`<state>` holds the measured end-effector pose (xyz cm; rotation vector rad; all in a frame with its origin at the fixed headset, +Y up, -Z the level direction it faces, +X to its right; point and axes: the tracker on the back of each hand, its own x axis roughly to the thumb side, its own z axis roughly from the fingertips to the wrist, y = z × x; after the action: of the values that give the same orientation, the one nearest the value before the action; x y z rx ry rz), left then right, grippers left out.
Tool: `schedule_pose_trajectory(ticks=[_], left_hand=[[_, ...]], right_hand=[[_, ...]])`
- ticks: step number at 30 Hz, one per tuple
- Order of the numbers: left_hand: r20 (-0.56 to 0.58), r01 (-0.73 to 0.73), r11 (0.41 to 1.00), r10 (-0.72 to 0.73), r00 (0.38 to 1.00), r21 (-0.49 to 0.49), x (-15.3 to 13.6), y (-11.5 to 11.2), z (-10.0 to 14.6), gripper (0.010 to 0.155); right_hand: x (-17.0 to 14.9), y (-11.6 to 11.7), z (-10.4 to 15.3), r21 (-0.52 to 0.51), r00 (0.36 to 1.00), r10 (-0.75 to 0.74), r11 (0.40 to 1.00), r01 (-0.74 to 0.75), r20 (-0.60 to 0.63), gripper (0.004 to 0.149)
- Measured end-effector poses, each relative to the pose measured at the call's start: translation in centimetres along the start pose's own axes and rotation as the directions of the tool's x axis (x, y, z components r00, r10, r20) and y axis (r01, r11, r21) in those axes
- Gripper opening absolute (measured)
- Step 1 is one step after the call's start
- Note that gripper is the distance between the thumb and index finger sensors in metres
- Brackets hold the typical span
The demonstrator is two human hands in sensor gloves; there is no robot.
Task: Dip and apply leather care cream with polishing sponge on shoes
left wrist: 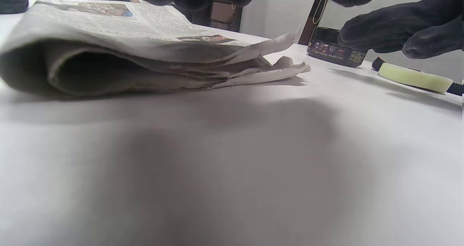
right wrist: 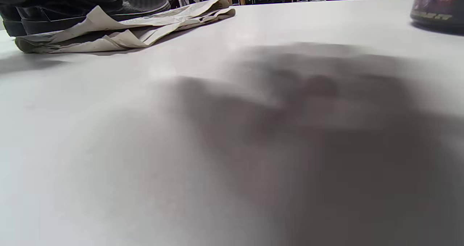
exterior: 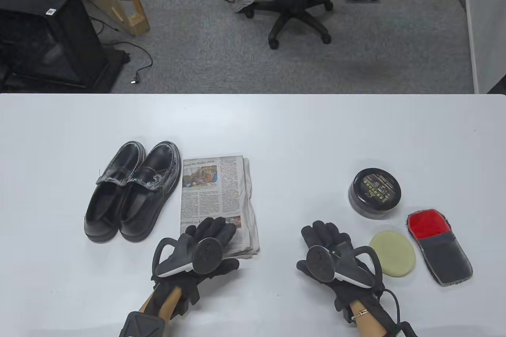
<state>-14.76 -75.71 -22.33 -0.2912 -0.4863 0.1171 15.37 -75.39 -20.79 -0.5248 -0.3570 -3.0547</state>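
White bench (exterior: 276,127): shoes (exterior: 130,191) far left, toes pointing away, folded newspaper (exterior: 217,194) just right of them. Cream tin (exterior: 374,193), lid on, and round sponge (exterior: 392,254) sit right. Left hand (exterior: 205,246) fingers spread over newspaper's near end; right hand (exterior: 328,250) open, empty, just beside sponge, so likely the nearer one for pickup.
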Motion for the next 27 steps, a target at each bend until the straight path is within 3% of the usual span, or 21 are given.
schedule_pose_trajectory(ticks=[5,9,11,12,17,20,24,27], left_hand=[[-0.081,0.006,0.999,-0.002,0.997,0.042,-0.5,0.3,0.0,0.084],[-0.259,0.067,0.996,-0.048,0.965,0.065,-1.2,1.1,-0.8,0.084],[-0.396,0.100,0.995,-0.082,0.914,0.025,-1.7,1.3,-1.5,0.088],[-0.445,0.091,0.995,-0.100,0.890,-0.041,-2.0,1.2,-2.0,0.091],[-0.526,-0.023,0.984,-0.074,0.847,-0.177,-2.8,0.3,-4.3,0.097],[-0.569,-0.006,0.975,-0.124,0.813,-0.221,-2.7,0.6,-5.5,0.097],[-0.614,-0.113,0.980,-0.012,0.790,-0.165,-3.1,1.1,-5.8,0.100],[-0.636,-0.238,0.969,0.146,0.757,-0.060,-4.2,1.1,-5.2,0.100]], right_hand=[[0.1,0.0,0.0,0.006,1.000,0.006,1.000,-0.006,-0.002,0.082],[-0.1,-0.4,-0.1,-0.017,1.000,-0.007,1.000,0.006,-0.010,0.082],[-0.2,-0.5,-0.1,-0.017,1.000,-0.017,1.000,0.016,-0.018,0.081],[-0.3,-0.4,-0.1,-0.016,1.000,-0.015,1.000,0.015,-0.023,0.081],[-0.3,-0.5,-0.1,-0.019,0.999,-0.001,1.000,0.001,-0.035,0.081],[-0.4,-0.5,-0.1,-0.021,0.999,0.002,1.000,-0.003,-0.039,0.081],[-0.5,-0.5,-0.1,-0.022,0.999,0.001,1.000,-0.002,-0.045,0.083],[-0.3,-0.6,0.0,-0.025,0.999,0.008,1.000,-0.010,-0.042,0.083]])
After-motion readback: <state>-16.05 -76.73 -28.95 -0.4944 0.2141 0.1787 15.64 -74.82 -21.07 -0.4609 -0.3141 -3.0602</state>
